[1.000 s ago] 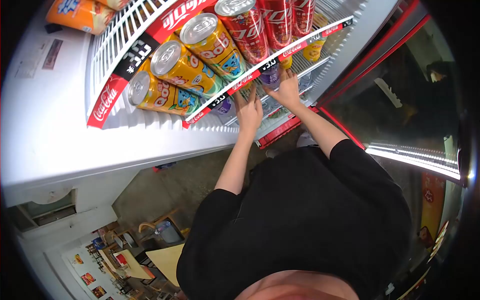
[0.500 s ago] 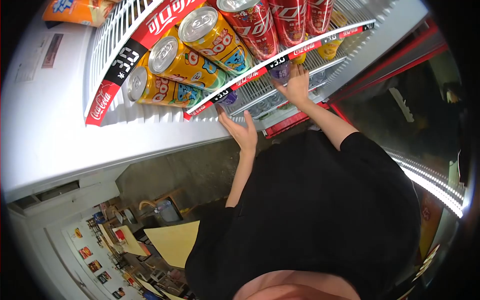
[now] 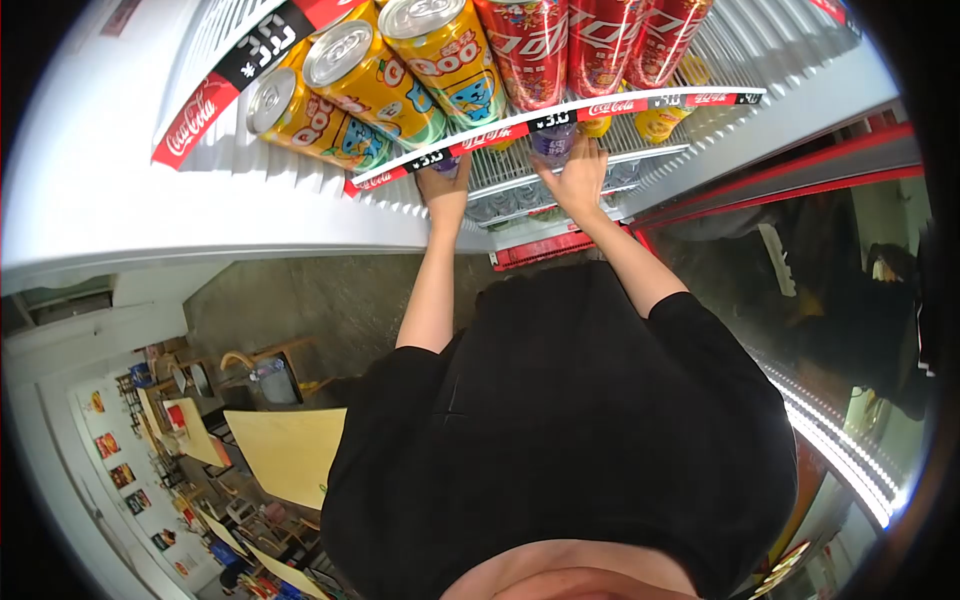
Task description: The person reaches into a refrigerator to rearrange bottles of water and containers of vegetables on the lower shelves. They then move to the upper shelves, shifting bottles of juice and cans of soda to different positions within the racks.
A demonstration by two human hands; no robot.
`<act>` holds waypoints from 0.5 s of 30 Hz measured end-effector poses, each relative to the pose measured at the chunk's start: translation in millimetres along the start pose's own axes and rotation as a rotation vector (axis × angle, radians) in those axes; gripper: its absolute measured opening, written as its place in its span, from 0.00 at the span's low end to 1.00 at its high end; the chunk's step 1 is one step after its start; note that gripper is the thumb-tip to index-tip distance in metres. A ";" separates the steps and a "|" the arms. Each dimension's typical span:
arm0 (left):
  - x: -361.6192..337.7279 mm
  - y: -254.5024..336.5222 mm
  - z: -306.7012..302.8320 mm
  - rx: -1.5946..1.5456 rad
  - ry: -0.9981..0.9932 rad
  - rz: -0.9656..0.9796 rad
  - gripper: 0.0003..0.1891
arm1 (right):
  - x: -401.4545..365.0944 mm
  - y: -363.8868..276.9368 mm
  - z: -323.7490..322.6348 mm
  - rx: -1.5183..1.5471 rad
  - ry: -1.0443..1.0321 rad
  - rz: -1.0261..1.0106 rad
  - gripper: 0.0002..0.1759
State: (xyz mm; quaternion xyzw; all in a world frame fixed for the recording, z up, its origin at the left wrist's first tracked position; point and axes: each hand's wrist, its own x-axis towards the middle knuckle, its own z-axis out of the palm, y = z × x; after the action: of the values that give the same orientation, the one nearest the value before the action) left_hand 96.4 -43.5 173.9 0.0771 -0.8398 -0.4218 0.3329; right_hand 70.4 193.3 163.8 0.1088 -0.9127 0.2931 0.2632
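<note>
Your left hand (image 3: 443, 192), which hung open and clear of the shelves half a second ago, is back up under the price rail (image 3: 600, 105). Your right hand (image 3: 577, 180) has held its place.

The white cooler (image 3: 150, 220) fills the top of the view, with its glass door (image 3: 840, 300) swung open on your right. On the upper shelf, yellow cans (image 3: 375, 80) stand to the left and red cans (image 3: 595, 45) to the right, all behind the rail. The wire lower shelf (image 3: 510, 190) sits below and further in.

Both arms reach forward side by side, well apart from each other. Your right hand is wrapped on the right purple can (image 3: 553, 142), fingers curled against its side. That can stands on the lower shelf straight ahead of your palm, and its top is tucked behind the rail. It looks upright, long axis running up toward the rail.

Your left hand is nearer the left purple can (image 3: 447, 163), a sliver of which shows just beyond the knuckles. The rail hides those fingers, so you cannot tell whether they are apart or closed on it.
</note>
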 end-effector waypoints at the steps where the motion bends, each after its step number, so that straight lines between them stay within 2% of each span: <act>1: -0.6 0.7 -0.8 0.022 -0.024 -0.043 0.45 | 0.3 -1.0 0.1 -0.001 0.025 -0.010 0.51; 3: -0.4 1.9 -3.0 -0.003 -0.078 -0.098 0.46 | -2.1 -2.9 -1.6 0.002 0.026 -0.002 0.51; 9: 2.3 4.9 -4.6 -0.086 -0.093 -0.076 0.48 | 0.6 -1.1 -1.8 0.018 -0.007 0.011 0.50; 10: 2.0 5.8 -4.8 -0.076 -0.076 -0.025 0.49 | 0.0 -1.2 -1.5 0.023 -0.004 0.012 0.50; 13: 0.6 14.4 -8.0 -0.087 -0.083 -0.094 0.49 | 0.0 -2.4 -2.4 0.006 -0.030 0.018 0.50; 14: 0.7 14.5 -7.5 -0.080 -0.060 -0.060 0.49 | -0.3 -4.3 -2.8 -0.022 0.006 0.020 0.46; 15: -0.4 5.7 -3.2 0.002 -0.011 -0.013 0.48 | 0.7 -4.6 -2.8 -0.021 0.006 0.022 0.46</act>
State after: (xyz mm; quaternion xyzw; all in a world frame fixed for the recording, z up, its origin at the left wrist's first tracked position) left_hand 99.6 -41.8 179.4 0.0804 -0.8416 -0.4235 0.3253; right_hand 72.7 191.2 168.3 0.0954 -0.9160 0.2868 0.2637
